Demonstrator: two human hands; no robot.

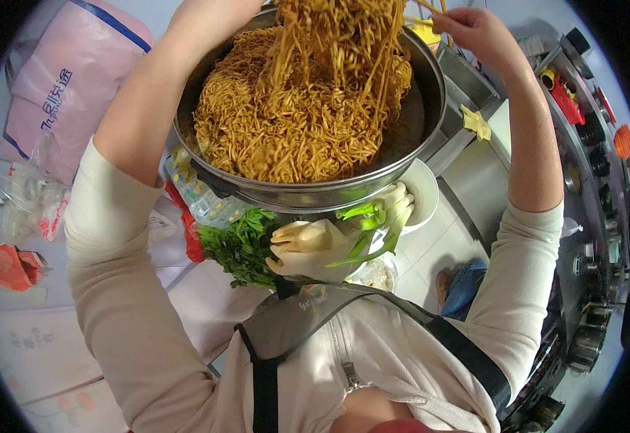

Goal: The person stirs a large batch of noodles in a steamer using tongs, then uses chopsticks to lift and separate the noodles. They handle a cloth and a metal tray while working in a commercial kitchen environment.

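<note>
A big steel pot [315,196] stands before me, heaped with brown, sauce-coated noodles [293,135]. Above its far side a thick hank of noodles [342,38] hangs, its strands trailing into the heap. My right hand [472,32] grips wooden chopsticks [419,21] at the right of this hank. At the top edge, beyond the pot's left rim, my left hand [228,8] is only partly in view. Its fingers are cut off, so what they hold cannot be seen.
Below the pot are leafy greens [239,249], thick green-and-white stalks [382,211], a pale finger-shaped item [312,243] and a white bowl [426,192]. A pink bag [77,81] lies left. Shelves with pots [588,341] line the right. Someone's jeans-clad leg [465,289] shows beside my right arm.
</note>
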